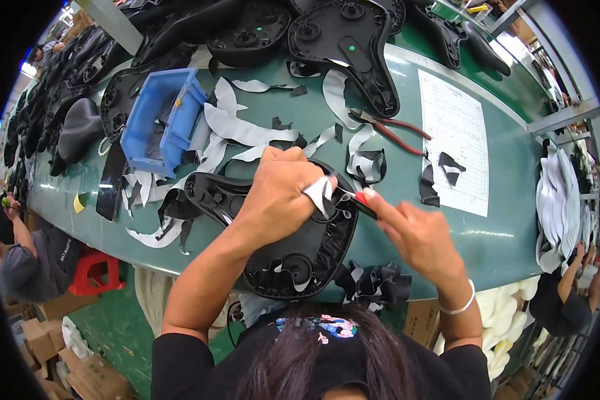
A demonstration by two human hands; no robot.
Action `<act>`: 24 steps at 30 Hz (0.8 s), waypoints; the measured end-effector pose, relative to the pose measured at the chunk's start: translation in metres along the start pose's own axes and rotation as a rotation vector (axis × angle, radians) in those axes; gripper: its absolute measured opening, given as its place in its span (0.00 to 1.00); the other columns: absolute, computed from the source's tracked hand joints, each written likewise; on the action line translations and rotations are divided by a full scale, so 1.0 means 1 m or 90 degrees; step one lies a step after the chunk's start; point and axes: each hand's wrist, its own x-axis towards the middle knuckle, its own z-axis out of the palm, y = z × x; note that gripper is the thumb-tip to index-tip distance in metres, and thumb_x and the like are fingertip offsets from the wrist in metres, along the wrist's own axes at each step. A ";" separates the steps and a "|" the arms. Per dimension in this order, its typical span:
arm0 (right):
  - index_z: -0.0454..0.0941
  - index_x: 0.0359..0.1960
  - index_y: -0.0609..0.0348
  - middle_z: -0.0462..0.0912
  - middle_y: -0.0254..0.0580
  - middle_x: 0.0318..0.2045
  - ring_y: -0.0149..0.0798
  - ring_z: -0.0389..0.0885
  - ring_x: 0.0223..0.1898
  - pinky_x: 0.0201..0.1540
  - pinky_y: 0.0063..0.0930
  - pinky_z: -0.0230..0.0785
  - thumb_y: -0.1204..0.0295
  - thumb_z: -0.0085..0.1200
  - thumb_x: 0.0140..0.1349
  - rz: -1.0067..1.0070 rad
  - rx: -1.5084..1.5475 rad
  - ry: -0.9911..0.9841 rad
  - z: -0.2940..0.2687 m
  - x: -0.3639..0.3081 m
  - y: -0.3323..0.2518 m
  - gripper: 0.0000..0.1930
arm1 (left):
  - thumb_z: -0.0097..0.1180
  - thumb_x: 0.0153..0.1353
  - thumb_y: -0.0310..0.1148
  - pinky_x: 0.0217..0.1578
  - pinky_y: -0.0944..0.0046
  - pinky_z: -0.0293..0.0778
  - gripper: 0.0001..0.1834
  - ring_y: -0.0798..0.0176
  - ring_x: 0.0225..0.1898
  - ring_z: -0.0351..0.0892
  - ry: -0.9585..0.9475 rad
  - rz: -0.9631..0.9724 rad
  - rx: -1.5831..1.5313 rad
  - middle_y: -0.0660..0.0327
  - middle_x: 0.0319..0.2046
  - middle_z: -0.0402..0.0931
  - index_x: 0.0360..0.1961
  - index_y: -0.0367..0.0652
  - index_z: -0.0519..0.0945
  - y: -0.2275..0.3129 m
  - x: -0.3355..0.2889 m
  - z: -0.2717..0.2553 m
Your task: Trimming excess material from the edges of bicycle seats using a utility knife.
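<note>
A black saddle (288, 243) lies underside up on the green worktable in front of me, its narrow end toward the upper left. My left hand (280, 190) is closed over its far edge, pinching a grey-white and black fabric strip (322, 200) at the rim. Close to that strip, my right hand (417, 237) grips a small tool (362, 198) with a red and black handle. A thin metal tip points from it toward the rim; the tool's exact kind is unclear. Gathered black cover material (340, 237) lines the saddle's right edge.
Fabric scraps (247, 130) surround a blue bin (132, 130) at the left. Red-handled pliers (403, 133) and a printed sheet (455, 133) lie at the right. More saddles (340, 40) stand at the back. A scrap pile (377, 285) sits by the near edge; people work on both sides.
</note>
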 end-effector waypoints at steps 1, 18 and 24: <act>0.68 0.61 0.53 0.71 0.40 0.17 0.43 0.71 0.17 0.22 0.37 0.64 0.76 0.59 0.54 0.030 -0.014 0.014 0.005 -0.008 -0.007 0.30 | 0.53 0.60 0.35 0.38 0.63 0.57 0.16 0.65 0.27 0.64 0.069 -0.177 -0.223 0.66 0.15 0.64 0.16 0.43 0.71 0.007 0.002 -0.007; 0.68 0.60 0.48 0.71 0.42 0.16 0.47 0.72 0.17 0.19 0.38 0.59 0.70 0.54 0.58 0.159 -0.120 0.032 0.004 -0.009 -0.050 0.25 | 0.63 0.46 0.29 0.35 0.63 0.63 0.05 0.64 0.30 0.65 0.565 -0.157 -0.012 0.60 0.22 0.72 0.18 0.41 0.79 -0.036 0.017 -0.020; 0.75 0.55 0.39 0.79 0.38 0.22 0.42 0.72 0.19 0.24 0.33 0.59 0.69 0.56 0.56 0.069 -0.229 -0.036 -0.029 0.027 0.001 0.22 | 0.37 0.71 0.48 0.59 0.63 0.58 0.27 0.59 0.56 0.66 0.429 -0.290 -0.818 0.53 0.57 0.70 0.40 0.34 0.81 -0.036 -0.026 -0.020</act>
